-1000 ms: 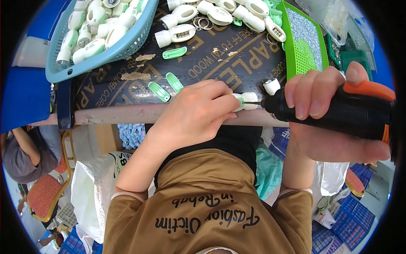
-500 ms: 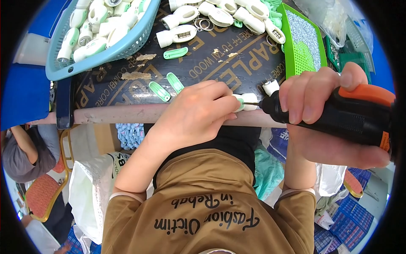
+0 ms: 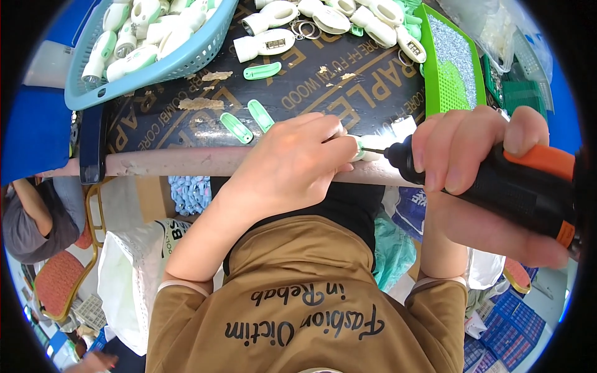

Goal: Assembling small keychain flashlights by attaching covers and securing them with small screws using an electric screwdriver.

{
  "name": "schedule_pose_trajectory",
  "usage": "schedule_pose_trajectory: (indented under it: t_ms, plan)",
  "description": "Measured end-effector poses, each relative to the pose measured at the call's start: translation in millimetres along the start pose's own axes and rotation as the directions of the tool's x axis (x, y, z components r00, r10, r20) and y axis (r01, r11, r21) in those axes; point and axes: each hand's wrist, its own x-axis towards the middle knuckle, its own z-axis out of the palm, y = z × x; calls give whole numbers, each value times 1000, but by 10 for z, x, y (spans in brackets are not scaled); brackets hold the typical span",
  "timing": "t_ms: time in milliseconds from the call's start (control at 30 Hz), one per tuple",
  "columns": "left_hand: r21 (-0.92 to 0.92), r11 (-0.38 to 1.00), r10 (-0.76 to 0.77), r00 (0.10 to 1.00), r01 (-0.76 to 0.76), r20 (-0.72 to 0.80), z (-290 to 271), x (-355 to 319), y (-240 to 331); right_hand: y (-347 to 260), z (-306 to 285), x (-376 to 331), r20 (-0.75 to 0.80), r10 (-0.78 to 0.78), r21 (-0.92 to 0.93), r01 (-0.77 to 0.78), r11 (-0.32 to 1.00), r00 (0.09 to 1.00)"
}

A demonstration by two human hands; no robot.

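At the table's near edge my left hand (image 3: 292, 158) is closed on a small white-and-green flashlight (image 3: 372, 142), mostly hidden by the fingers. A bright glow shows on its right side. My right hand (image 3: 463, 149) grips a black-and-orange electric screwdriver (image 3: 528, 189), held nearly level. Its thin bit (image 3: 374, 150) points left and meets the flashlight beside my left fingertips. Two light green oval covers, one (image 3: 236, 128) and another (image 3: 260, 115), lie just beyond my left hand. A third green cover (image 3: 262, 71) rests farther back.
A blue basket (image 3: 149, 78) full of white-and-green flashlights stands at the far left. More white flashlights (image 3: 329, 18) with key rings lie at the back. A green tray (image 3: 443, 87) of small silvery screws (image 3: 453, 46) is at right. Another person (image 3: 37, 214) sits at left.
The screwdriver and my right hand have shifted slightly down and right, the bit still at the flashlight. A bright glow now shows at the flashlight. The left hand stays nearly in place.
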Motion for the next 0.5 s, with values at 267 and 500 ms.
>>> schedule_pose_trajectory:
  t_ms: [267, 500]
  plan:
    - [40, 999, -21, 1000, 21, -4, -17, 19, 59, 76, 58, -8, -28, -4, 15, 5, 1000, 1000]
    - [55, 999, 1, 1000, -1, -4, -11, -8, 25, 106, 88, -7, -56, -20, 32, 21, 999, 998]
